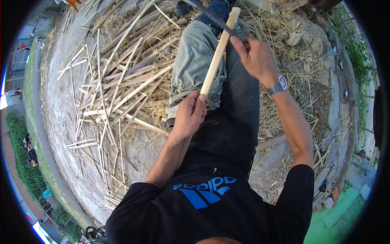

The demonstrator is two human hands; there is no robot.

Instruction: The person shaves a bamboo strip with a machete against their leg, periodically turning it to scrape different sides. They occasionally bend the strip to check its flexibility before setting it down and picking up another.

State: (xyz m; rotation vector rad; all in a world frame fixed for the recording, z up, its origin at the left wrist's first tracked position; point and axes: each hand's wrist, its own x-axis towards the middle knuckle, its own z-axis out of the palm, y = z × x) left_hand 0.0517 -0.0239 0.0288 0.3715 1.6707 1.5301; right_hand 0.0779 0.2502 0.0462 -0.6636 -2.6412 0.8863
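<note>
Head view: left hand (pixel 190 115) closed around lower end of bamboo strip (pixel 216 55), thumb on top. Strip slants up across lap, over grey cloth (pixel 194 57) on knee. Right hand (pixel 255 57) fisted on knife (pixel 211 17) handle, blade crossing strip near upper end. Split bamboo pile (pixel 122 77) on ground at left.

Head-worn fisheye camera looks steeply down, close over the person's lap (pixel 239 101).

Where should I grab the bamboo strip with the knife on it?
Probably its lower end, from the left: the bamboo strip is long, flat and slanted away, and the knife in the right hand crosses its upper part. The left hand wraps it low, clear of the edge.
</note>
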